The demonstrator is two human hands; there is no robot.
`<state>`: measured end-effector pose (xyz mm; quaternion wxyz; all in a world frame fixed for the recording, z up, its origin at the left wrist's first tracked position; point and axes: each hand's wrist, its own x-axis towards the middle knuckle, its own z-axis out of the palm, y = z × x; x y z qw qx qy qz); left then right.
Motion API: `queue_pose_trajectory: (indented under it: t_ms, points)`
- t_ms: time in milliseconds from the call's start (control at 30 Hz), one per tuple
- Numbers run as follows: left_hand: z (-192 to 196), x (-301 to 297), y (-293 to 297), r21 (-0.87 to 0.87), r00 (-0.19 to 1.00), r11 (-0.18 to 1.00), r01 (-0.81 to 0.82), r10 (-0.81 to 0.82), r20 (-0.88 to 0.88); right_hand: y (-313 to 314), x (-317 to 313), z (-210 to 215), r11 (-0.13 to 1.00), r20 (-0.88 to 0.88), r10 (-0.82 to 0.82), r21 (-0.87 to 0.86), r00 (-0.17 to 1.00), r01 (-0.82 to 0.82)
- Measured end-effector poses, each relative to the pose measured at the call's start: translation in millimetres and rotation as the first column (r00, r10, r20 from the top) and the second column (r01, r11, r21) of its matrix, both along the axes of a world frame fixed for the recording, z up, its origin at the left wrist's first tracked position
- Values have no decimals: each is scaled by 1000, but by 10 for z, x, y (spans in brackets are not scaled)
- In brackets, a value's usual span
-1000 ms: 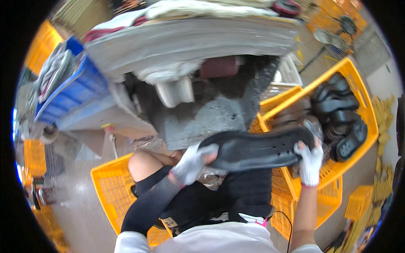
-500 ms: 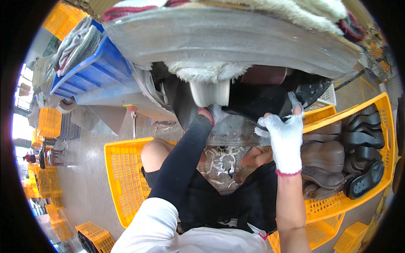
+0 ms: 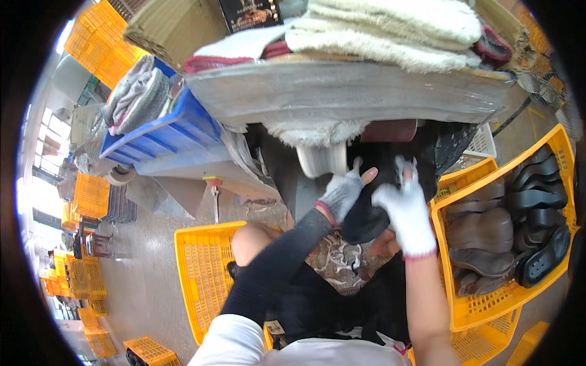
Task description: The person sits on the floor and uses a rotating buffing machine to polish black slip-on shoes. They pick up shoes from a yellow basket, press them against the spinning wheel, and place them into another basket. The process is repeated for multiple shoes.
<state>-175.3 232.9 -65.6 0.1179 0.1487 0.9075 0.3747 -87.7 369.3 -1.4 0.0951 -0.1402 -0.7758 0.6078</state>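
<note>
My left hand [image 3: 343,190], in a grey glove with bare fingertips, and my right hand [image 3: 408,207], in a white glove, both grip a black shoe sole [image 3: 366,221] held upright under the edge of the grey work table [image 3: 342,91]. The sole's lower end shows between the two hands; its upper part blends into the dark space beneath the table. My knees are below the hands.
A yellow crate [image 3: 488,305] full of dark soles stands at my right, another yellow crate [image 3: 198,274] at my left. White fleece pieces [image 3: 390,27] are stacked on the table. A blue bin [image 3: 165,131] with grey cloth sits at the table's left end.
The sole has gone from lying level across my lap to standing on end under the table edge. Both hands have moved up and closer together, and my view has tilted upward.
</note>
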Motion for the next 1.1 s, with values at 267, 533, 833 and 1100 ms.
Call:
queue_pose_trajectory:
  t_ms: [267, 533, 833, 1100]
  points:
    - [-310, 83, 641, 437, 741, 602, -669, 496, 452, 5, 413, 147, 972, -164, -200, 89, 966, 217]
    - [-588, 230, -580, 440, 458, -131, -889, -299, 837, 318, -161, 325, 998, -84, -22, 55, 996, 26]
    - [-92, 1142, -919, 265, 289, 215, -940, 90, 953, -130, -281, -356, 927, 40, 21, 373, 999, -35]
    - [3, 599, -786, 309, 344, 371, -876, 32, 938, 758, 874, 613, 806, 151, 543, 181, 826, -563]
